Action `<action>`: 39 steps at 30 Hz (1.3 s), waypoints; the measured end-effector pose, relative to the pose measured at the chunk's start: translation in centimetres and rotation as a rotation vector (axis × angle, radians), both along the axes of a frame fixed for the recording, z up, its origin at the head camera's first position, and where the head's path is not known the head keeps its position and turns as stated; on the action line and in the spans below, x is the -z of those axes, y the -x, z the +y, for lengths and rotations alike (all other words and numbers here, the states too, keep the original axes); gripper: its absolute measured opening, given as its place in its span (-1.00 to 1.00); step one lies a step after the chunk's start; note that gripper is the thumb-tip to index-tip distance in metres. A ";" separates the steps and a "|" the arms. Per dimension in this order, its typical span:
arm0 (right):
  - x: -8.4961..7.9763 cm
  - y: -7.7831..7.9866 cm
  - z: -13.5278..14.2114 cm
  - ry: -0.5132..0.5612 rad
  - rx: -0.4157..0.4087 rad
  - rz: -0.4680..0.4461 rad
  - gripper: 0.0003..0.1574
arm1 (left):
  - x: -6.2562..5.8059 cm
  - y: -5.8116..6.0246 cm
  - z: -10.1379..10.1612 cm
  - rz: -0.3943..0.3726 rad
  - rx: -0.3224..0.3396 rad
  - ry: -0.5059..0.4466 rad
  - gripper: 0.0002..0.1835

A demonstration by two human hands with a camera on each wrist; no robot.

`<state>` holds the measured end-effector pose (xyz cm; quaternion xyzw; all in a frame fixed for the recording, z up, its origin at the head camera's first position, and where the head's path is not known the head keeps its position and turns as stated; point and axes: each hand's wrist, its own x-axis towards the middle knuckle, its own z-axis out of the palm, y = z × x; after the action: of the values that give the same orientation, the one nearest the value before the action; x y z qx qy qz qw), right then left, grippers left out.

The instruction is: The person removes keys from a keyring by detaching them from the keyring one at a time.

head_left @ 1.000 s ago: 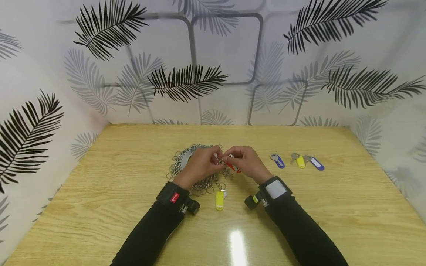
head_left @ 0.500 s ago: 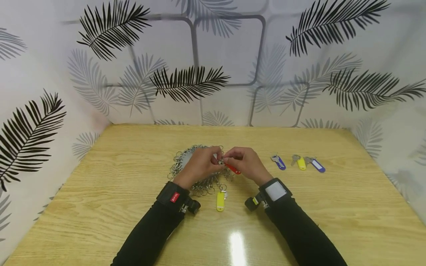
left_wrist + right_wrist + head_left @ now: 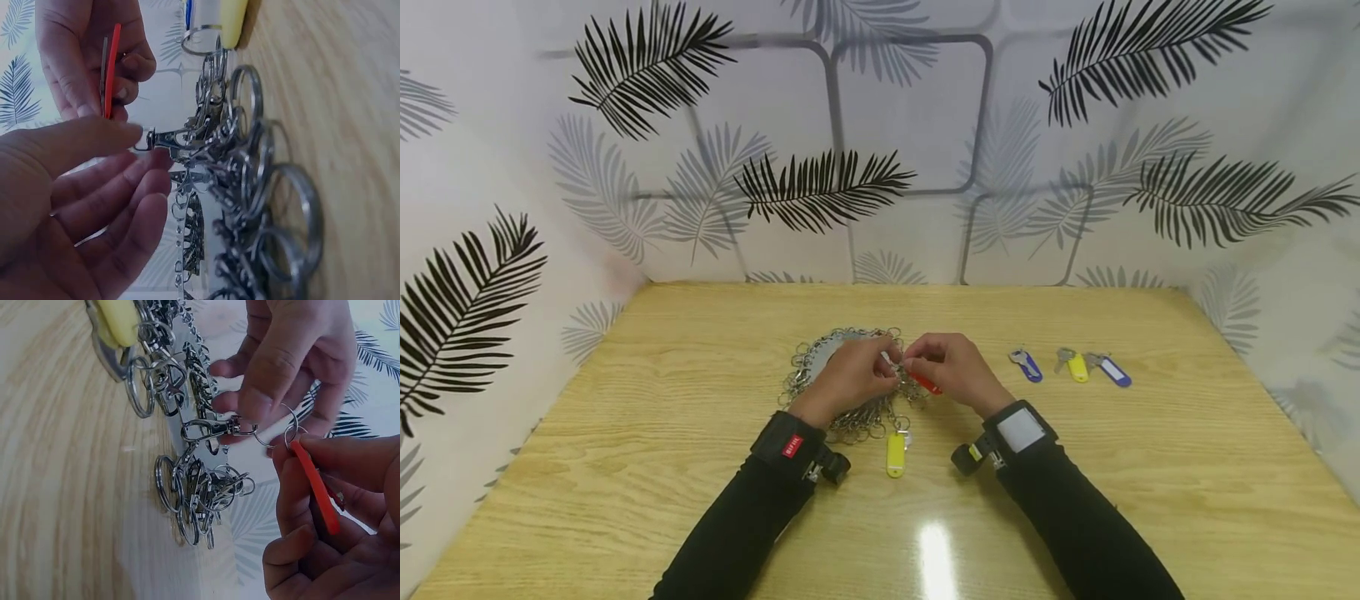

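My left hand (image 3: 852,372) pinches the swivel end of a silver snap hook (image 3: 212,429) between thumb and fingers. From that hook hangs a split ring (image 3: 295,417). My right hand (image 3: 957,368) pinches a red key tag (image 3: 317,487) near its small ring, and a grey key (image 3: 103,62) lies alongside the tag. The tag's ring and the split ring overlap; whether they are linked I cannot tell. Beneath my left hand lies a round metal plate (image 3: 815,360) edged with many snap hooks and rings, partly hidden by the hand.
A yellow key tag (image 3: 896,454) with a key is attached at the plate's near side. To the right lie a blue tag (image 3: 1033,367), a yellow tag (image 3: 1078,367) and another blue tag (image 3: 1114,371), each with keys. A patterned wall (image 3: 910,242) closes the table's back.
Both hands stay nearly in place over the plate's right edge. The red tag has turned slightly between the right fingers. The other tags have not moved.
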<state>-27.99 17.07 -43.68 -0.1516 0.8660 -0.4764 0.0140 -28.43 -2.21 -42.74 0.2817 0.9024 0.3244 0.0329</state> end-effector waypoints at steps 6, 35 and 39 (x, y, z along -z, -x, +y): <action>0.0 0.0 0.0 -0.020 -0.029 0.044 -0.91 | -0.2 0.4 -0.4 -0.052 0.024 0.005 -0.81; -0.1 -0.1 -0.1 -0.064 -0.118 0.117 -0.91 | -0.4 0.4 -0.4 -0.059 0.022 0.083 -0.86; 0.0 0.0 -0.2 -0.085 -0.101 0.101 -0.94 | -0.4 0.3 -0.3 -0.019 0.027 0.092 -0.87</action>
<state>-27.97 16.88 -43.66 -0.2181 0.8762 -0.4298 0.0008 -28.76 -2.49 -42.34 0.2890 0.9121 0.2848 0.0586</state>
